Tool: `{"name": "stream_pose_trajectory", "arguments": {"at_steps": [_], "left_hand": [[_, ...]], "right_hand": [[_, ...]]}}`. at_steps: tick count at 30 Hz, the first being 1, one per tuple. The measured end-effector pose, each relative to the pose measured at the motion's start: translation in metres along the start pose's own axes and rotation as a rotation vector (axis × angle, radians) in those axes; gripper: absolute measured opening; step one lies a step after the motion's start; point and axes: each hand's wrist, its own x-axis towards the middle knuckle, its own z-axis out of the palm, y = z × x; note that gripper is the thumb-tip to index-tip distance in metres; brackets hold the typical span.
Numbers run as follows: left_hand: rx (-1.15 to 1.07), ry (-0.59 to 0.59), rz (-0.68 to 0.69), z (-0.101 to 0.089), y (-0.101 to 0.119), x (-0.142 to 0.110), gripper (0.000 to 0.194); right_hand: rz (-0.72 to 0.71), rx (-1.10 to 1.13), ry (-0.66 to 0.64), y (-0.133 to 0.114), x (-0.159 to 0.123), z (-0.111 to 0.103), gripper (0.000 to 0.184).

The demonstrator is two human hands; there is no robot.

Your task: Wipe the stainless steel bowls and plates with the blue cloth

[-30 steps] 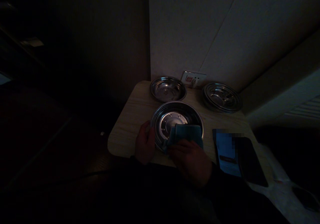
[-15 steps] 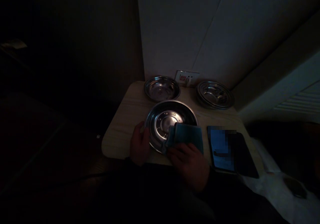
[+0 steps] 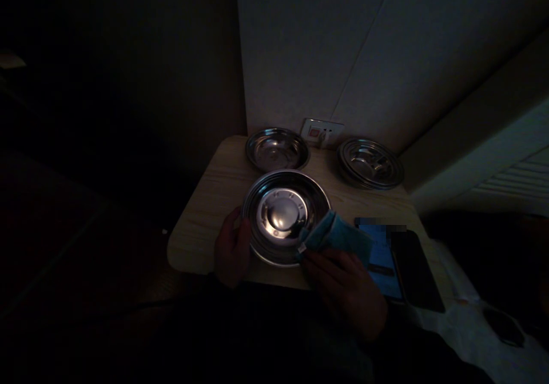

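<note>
"Dim room tonight, with a pale wall [image 3: 300,46] rising behind a light wood-grained table [image 3: 199,224]. What's out front?"

"One round steel basin [image 3: 283,215], right at the near side of the table, hollow facing up and a bright gleam across its bottom!"

"And the left hand [image 3: 231,252]?"

"Clamped at the basin's left rim, thumb against the edge. Its fingertips are lost in the dark, mind you."

"Over to the right hand [image 3: 345,286], then."

"Gripping a folded teal cloth [image 3: 345,238], fingers bent over the near edge! One corner, with a small white tag [image 3: 302,248], meets the basin's rim at the lower right, while the rest fans out towards a lit screen [image 3: 382,252]."

"Does the cloth touch that screen?"

"Impossible to tell from this angle; it overlaps its left edge in view. A dark flat slab [image 3: 418,269] lies just beside it, on the right."

"Anything along the back?"

"Plenty! A shallow steel bowl [image 3: 274,154] sits just behind the basin, over to the left, and a stack of steel bowls [image 3: 372,163] stands at the right. Between them, low on the wall, there's a socket plate [image 3: 314,133] with a reddish switch."
</note>
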Motion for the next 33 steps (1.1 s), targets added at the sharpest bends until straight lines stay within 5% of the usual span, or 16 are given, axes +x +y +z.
{"name": "stream_pose_trajectory", "arguments": {"at_steps": [8, 17, 27, 33], "left_hand": [[-0.030, -0.005, -0.001, 0.002, 0.000, -0.002, 0.043], [-0.046, 0.049, -0.034, 0.000, -0.004, 0.000, 0.048], [-0.005, 0.080, 0.009, 0.002, 0.000, 0.004, 0.044], [0.055, 0.081, 0.065, 0.000, 0.001, 0.006, 0.041]], "right_hand": [[-0.038, -0.044, -0.023, 0.011, 0.008, -0.003, 0.024], [0.166, 0.186, 0.053, -0.044, 0.056, 0.029, 0.014], [-0.085, -0.063, 0.021, 0.008, 0.025, 0.006, 0.021], [0.012, 0.027, 0.157, -0.040, 0.056, 0.037, 0.022]]}}
